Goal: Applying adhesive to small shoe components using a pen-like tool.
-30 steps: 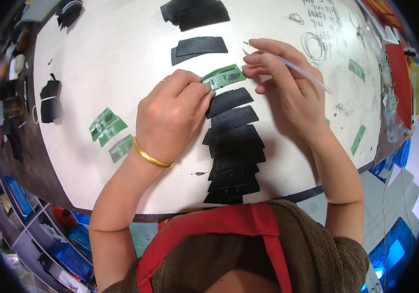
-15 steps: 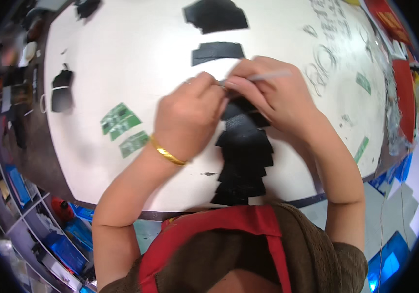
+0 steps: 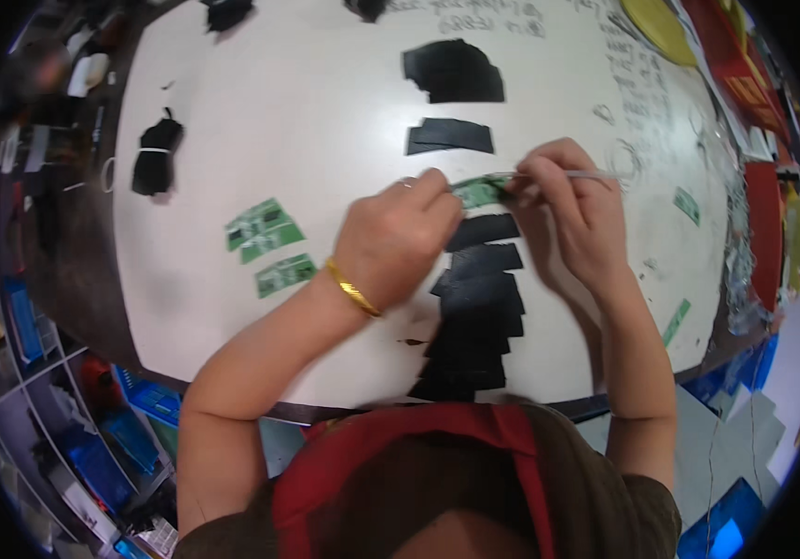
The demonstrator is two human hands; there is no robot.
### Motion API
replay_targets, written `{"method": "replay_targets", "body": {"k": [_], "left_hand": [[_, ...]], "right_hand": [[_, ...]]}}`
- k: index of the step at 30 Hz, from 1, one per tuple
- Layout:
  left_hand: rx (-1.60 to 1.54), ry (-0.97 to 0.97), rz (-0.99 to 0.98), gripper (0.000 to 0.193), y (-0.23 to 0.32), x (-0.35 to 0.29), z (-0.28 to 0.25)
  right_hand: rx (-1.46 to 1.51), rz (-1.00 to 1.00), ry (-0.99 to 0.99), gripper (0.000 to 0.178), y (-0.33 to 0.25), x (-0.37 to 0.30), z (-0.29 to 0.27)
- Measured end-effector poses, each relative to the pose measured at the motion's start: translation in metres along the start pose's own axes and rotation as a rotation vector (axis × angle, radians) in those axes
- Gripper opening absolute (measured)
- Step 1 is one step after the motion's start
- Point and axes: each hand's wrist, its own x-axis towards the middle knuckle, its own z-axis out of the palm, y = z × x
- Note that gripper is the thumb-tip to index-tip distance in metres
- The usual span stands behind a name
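A green patterned strip [image 3: 479, 194] with a dark upper edge sits between my hands, above the middle of the white table. My left hand [image 3: 395, 228], wearing a gold bracelet at the wrist, pinches the strip's left end. In my right hand [image 3: 572, 210] is a thin grey stick-like tool [image 3: 595, 174], held between thumb and fingers. Its tip lies along the strip's upper edge; its exact kind is unclear. Just below, overlapping black pieces [image 3: 484, 289] run in a column toward me. Beyond my hands lie a flat black piece [image 3: 451, 136] and a larger black stack [image 3: 456, 73].
Several green pieces [image 3: 265, 230] lie left of my forearm, and another green piece [image 3: 687, 205] lies at the right. A tied black bundle [image 3: 155, 163] rests at the table's left. Handwriting marks the far right, near crumpled clear plastic [image 3: 743, 270] and a red item [image 3: 761, 233].
The view has shifted, so the table sits lower and further right. My hands have spread apart, and the green strip now shows between them. The tool stays in my right hand.
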Motion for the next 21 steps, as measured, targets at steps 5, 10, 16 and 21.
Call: {"method": "replay_targets", "body": {"k": [5,10,16,21], "left_hand": [[-0.023,0.017,0.012,0.012,0.002,0.003,0.005],[-0.004,-0.013,0.007,0.011,0.003,0.004,0.002],[-0.056,-0.058,-0.017,0.009,0.006,0.005,-0.001],[-0.024,-0.032,0.002,0.01,0.006,0.006,0.002]], "right_hand": [[-0.016,-0.045,-0.042,0.024,-0.002,0.003,0.013],[-0.478,-0.17,0.003,0.017,-0.001,0.011,0.001],[-0.237,-0.229,0.08,0.018,-0.003,0.001,0.016],[-0.383,-0.275,-0.016,0.017,-0.006,-0.002,0.009]]}}
